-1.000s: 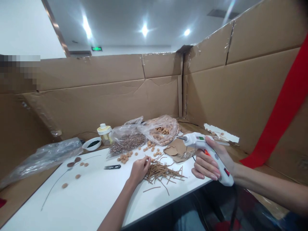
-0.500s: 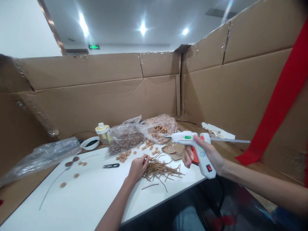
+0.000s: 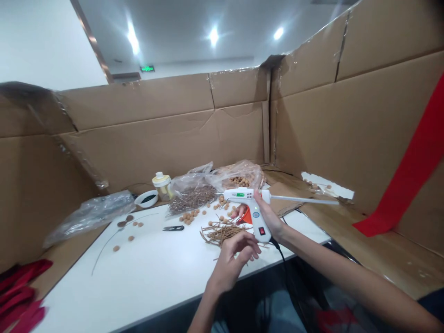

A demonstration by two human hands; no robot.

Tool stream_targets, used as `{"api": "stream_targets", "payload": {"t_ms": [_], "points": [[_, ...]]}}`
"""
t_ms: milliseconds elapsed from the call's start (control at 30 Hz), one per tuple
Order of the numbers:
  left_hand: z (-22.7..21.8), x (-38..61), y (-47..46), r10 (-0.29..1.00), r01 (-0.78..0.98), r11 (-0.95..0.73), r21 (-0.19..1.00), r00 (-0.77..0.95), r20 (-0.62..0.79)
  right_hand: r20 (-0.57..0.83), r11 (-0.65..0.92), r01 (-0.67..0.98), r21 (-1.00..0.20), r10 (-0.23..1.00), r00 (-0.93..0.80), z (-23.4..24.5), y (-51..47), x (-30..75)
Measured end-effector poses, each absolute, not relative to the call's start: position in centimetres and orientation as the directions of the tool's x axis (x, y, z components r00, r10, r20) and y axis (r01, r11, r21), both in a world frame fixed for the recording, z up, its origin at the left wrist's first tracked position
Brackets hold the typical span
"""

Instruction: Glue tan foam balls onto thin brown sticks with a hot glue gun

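My right hand (image 3: pixel 268 215) is wrapped round the handle of a white hot glue gun (image 3: pixel 247 194), fingers at its orange trigger. A long glue stick (image 3: pixel 305 200) juts from the back, and the nozzle points left. Just below the gun is my left hand (image 3: pixel 237 254), loosely curled, thumb and fingers apart, with nothing visible in it. It hovers at the front of a loose pile of thin brown sticks (image 3: pixel 218 235), partly covering it. Small round wooden beads (image 3: pixel 189 216) lie scattered behind the pile.
Black snips (image 3: pixel 173 228) lie on the white table (image 3: pixel 149 277). Behind are a bowl of dark bits (image 3: pixel 146 199), a lidded jar (image 3: pixel 161 186), and plastic bags of sticks (image 3: pixel 192 196) and beads (image 3: pixel 239 178). Left lies a bent wire (image 3: pixel 104 247). Cardboard walls (image 3: pixel 166 143) surround the table.
My left hand has come off the far side of the stick pile, moving right and nearer me, its pinch loosened. The glue gun has shifted left towards it. The view has turned slightly left.
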State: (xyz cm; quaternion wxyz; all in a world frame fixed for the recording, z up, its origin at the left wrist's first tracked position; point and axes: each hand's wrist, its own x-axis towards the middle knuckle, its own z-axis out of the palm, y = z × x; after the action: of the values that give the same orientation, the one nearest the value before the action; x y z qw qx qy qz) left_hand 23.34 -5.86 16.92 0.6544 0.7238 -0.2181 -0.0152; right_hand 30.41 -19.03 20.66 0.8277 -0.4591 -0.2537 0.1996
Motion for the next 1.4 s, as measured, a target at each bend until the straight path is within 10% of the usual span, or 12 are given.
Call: {"api": "stream_targets", "payload": {"t_ms": [267, 433, 600, 800, 1000, 1267, 1400], "points": [[16.6, 21.7, -9.1, -0.054, -0.146, 0.035, 0.989, 0.988, 0.147, 0.164, 0.432, -0.121, -0.894, 0.565, 0.809, 19.4, -17.8, 29.5], [16.4, 20.2, -9.3, 0.106, -0.19, -0.255, 0.948, 0.969, 0.223, 0.082, 0.307, -0.068, -0.949, 0.45, 0.889, 18.6, -18.8, 27.6], [15.6, 19.8, -8.8, 0.132, -0.194, -0.715, 0.671, 0.906, 0.403, 0.074, 0.291, -0.051, -0.955, 0.403, 0.912, 17.9, -19.1, 25.4], [14.6, 19.7, -9.1, 0.08, -0.197, -0.876, 0.44, 0.841, 0.535, -0.051, 0.334, -0.227, -0.915, 0.464, 0.885, 17.8, -18.8, 25.0], [15.3, 19.3, -9.2, 0.086, -0.258, -0.742, 0.619, 0.878, 0.47, -0.032, 0.426, -0.254, -0.868, 0.464, 0.885, 17.0, -18.8, 25.0], [14.5, 17.7, -8.7, 0.464, -0.107, -0.417, 0.902, 0.829, 0.313, 0.046, 0.467, -0.241, -0.851, 0.523, 0.851, 16.1, -19.1, 24.9], [14.5, 18.6, -9.0, 0.309, -0.175, -0.105, 0.979, 0.93, 0.2, 0.098, 0.433, -0.163, -0.887, 0.52, 0.849, 15.7, -19.0, 24.7]]}}
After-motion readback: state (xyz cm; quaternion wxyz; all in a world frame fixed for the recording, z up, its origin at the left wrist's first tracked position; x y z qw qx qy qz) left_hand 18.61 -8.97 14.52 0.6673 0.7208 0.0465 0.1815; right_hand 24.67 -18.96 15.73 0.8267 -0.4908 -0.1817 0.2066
